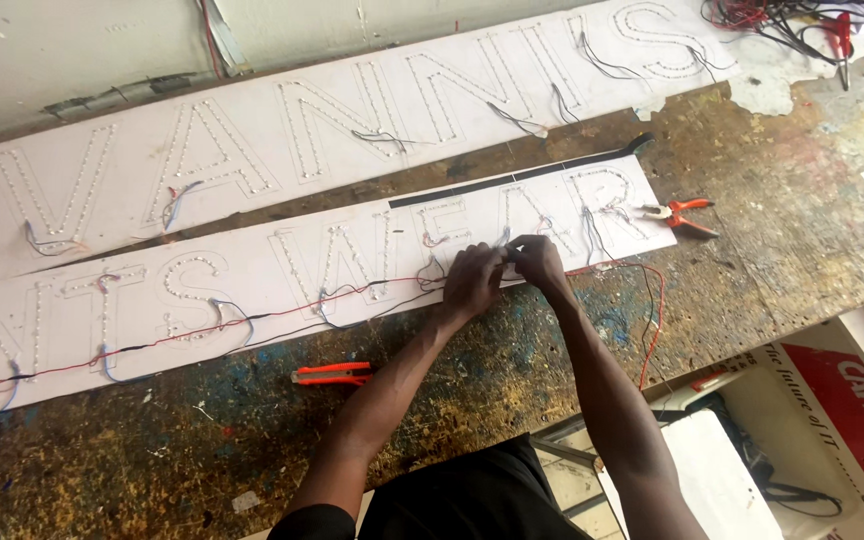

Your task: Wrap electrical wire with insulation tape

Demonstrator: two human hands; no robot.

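Red wire [252, 325] along the near white sign panel [202, 300] is pinched between my left hand [472, 282] and right hand [537, 262] (fingers meeting), and tugging could, I judge, snap a joint.

- The near sign board [252, 290], a long white strip, lies slantwise across my worktop [512, 370]; its letters are outlined in tiny studded lights, and a black strip runs along its top right edge.
- A second white sign board [282, 130] of the same kind lies just behind it.
- A red and white printed carton [857, 400] sits below the worktop's right edge.
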